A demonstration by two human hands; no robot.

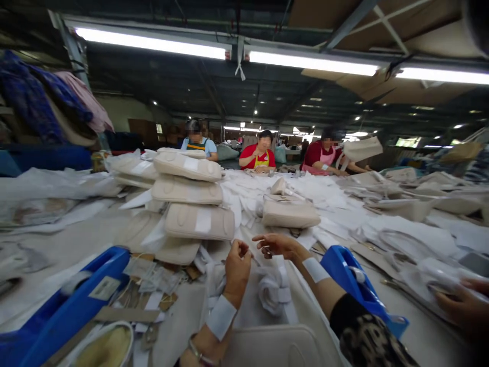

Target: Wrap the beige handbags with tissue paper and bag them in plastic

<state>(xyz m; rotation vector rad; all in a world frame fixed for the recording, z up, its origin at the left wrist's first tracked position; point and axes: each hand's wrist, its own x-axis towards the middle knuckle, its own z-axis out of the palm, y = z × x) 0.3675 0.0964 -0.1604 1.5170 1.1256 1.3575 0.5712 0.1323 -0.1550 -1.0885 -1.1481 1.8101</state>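
Observation:
My left hand (237,267) is raised over the beige bag in front of me, its fingertips pinched together. Whatever they hold, if anything, is too small to make out. Just to its right, my right hand (280,245) has its fingers apart, pointing toward the left hand, with nothing visible in them. A strip of white tape is stuck on each forearm. Below both hands lies the beige bag (275,341), partly hidden by my left arm. White wrapping (273,293) is bunched on it between my arms.
Blue tape dispensers (103,285) (355,280) flank my arms. Ahead on the left is a stack of beige bags (200,221); another bag (290,213) lies right of it. A round tub (107,346) sits lower left. Another person's hand (462,303) is at right. Three co-workers sit opposite.

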